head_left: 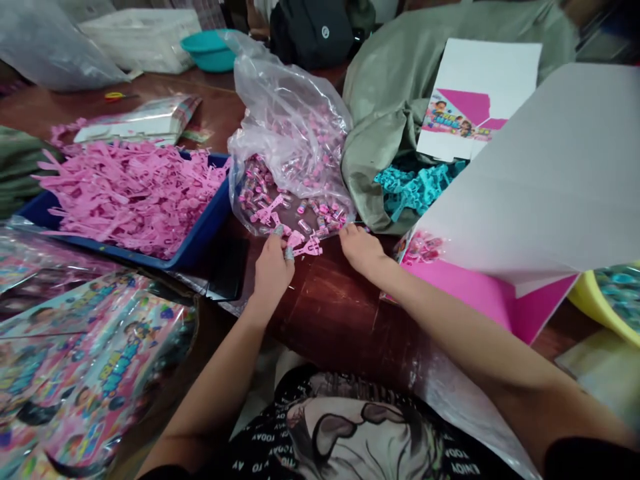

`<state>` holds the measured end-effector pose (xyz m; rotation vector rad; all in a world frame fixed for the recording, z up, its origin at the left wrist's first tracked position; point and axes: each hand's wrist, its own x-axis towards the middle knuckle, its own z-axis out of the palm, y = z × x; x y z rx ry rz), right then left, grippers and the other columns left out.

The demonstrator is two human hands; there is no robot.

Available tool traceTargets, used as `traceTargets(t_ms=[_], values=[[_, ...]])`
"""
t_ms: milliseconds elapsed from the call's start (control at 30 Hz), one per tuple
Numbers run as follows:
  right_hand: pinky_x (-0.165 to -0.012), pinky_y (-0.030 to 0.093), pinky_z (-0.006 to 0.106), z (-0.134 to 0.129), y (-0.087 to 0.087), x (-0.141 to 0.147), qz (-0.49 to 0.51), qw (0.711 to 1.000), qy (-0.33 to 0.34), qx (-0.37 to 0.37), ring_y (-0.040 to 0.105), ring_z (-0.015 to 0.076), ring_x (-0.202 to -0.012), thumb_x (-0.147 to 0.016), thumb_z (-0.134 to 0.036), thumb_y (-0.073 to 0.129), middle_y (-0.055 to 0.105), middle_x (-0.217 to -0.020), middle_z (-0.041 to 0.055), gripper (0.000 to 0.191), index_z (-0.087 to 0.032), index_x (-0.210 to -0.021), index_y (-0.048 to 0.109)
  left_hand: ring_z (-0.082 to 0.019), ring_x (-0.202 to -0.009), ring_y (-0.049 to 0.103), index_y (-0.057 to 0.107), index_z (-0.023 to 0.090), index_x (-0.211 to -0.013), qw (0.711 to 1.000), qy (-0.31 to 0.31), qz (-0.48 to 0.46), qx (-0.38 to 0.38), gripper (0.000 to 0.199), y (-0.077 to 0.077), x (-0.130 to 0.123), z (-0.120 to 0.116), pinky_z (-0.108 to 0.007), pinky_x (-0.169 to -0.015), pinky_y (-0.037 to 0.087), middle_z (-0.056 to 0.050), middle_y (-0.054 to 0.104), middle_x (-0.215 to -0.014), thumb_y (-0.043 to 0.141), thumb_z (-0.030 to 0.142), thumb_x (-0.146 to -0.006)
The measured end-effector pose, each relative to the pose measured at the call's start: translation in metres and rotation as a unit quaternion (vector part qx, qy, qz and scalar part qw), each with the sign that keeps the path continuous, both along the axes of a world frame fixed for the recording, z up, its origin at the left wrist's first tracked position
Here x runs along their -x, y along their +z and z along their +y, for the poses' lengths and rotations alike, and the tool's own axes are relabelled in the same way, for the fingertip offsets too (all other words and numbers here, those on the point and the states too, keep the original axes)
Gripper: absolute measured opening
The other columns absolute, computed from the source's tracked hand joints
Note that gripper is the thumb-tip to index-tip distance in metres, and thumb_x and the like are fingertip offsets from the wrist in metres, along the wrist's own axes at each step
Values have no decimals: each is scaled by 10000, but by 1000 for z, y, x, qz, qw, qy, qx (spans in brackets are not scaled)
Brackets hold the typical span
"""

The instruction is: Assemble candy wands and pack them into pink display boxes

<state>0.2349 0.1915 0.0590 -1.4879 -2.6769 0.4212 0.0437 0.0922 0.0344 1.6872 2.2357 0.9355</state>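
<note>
My left hand (273,267), its thumb and a fingertip wrapped in greyish covers, is closed on pink plastic pieces (307,247) that stick out past the fingers. Just beyond it lies a clear plastic bag (295,93), its mouth towards me, with many small clear-and-pink capsules (325,213) inside and spilling at the opening. At the bag's right front edge, my right hand (363,252) has its fingers pressed together; what they pinch is hidden. To the left, a blue tray (200,233) is heaped with pink plastic pieces (130,193) of a similar kind.
On the right stands an open white-and-magenta box (465,287) with pink items inside. Behind it, a grey-green sack (370,167) holds turquoise pieces (420,183). Printed packages (115,353) fill the lower left. A yellow tub (595,307) sits far right, a teal basin (210,50) at the back.
</note>
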Motion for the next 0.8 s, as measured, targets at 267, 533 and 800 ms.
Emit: traceTargets(t_ms=[267,533,800], values=[[-932,563,403,-31,30,-54,400,881,108,228,698,198,-1008,-952,-393,601,717,-1167,52,307,-245,-1218,635,-171,-886,696,662,162,-1170,906,-205,-366,46,281,29,-30,-34,-328,-841,570,-80,733,-1099,591,215,-903],[-997,563,416,-59,64,-75,295,926,212,102,693,219,-1093,-963,-295,595,741,-1185,22,261,-300,-1199,707,-197,-1029,693,750,240,-1057,937,-284,-205,19,265,57,-46,-47,-328,-911,526,-36,743,-1143,562,117,-915],[-924,585,384,-78,48,-68,335,933,129,38,706,207,-1027,-977,-284,592,750,-1125,40,233,-273,-1191,684,-171,-881,666,732,191,-885,954,-205,-216,-27,260,47,-62,-57,-289,-773,506,-40,717,-974,538,24,-839]])
